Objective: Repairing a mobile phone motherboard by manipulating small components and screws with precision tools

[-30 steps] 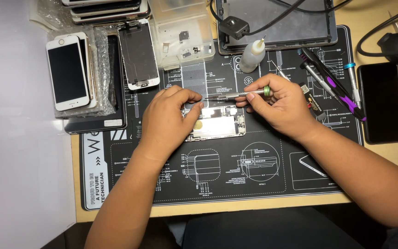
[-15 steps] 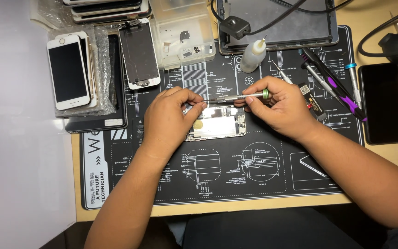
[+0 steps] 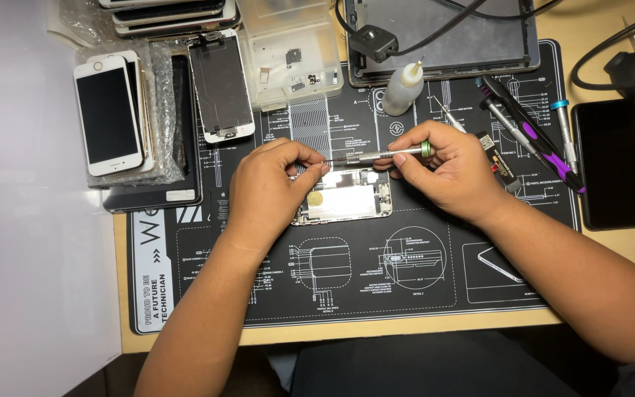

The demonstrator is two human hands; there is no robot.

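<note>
Head view: two hands are working over an opened phone in the middle of the black mat.

The right hand (image 3: 450, 173) is pinching a thin screwdriver (image 3: 380, 154) with a green end, lying nearly level, its tip pointing left toward the left hand's fingertips. The left hand (image 3: 270, 187) is resting on the left end of the opened phone (image 3: 350, 197), fingers curled close; cannot tell whether it is holding anything. The phone is lying flat at the centre of the mat (image 3: 406, 294), just under both hands. A small white bottle (image 3: 403, 88) is standing near the mat's top edge. A white phone (image 3: 106, 114) is lying off the mat's top left corner. Purple tools (image 3: 527, 132) are lying toward the mat's right edge.
</note>
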